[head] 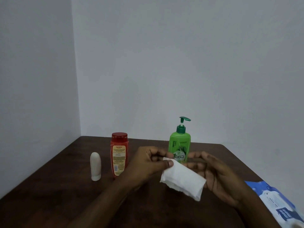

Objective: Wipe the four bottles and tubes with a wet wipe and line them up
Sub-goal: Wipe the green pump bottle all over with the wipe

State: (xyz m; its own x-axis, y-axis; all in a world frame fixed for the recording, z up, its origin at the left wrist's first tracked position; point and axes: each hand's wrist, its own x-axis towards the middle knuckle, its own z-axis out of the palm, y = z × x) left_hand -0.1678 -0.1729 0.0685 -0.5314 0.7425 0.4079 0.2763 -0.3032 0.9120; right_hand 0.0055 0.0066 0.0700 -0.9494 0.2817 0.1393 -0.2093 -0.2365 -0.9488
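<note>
A white wet wipe, folded into a thick pad, is held above the table between both hands. My left hand pinches its upper left end with the thumb on top. My right hand holds its right end against the palm, fingers pointing left. Whether anything is wrapped inside the wipe is hidden. A white tube stands cap-down at the left. Just right of it stands a red bottle. A green pump bottle stands behind my hands.
The dark wooden table sits in a corner between two pale walls. A blue and white wet wipe pack lies at the right front edge.
</note>
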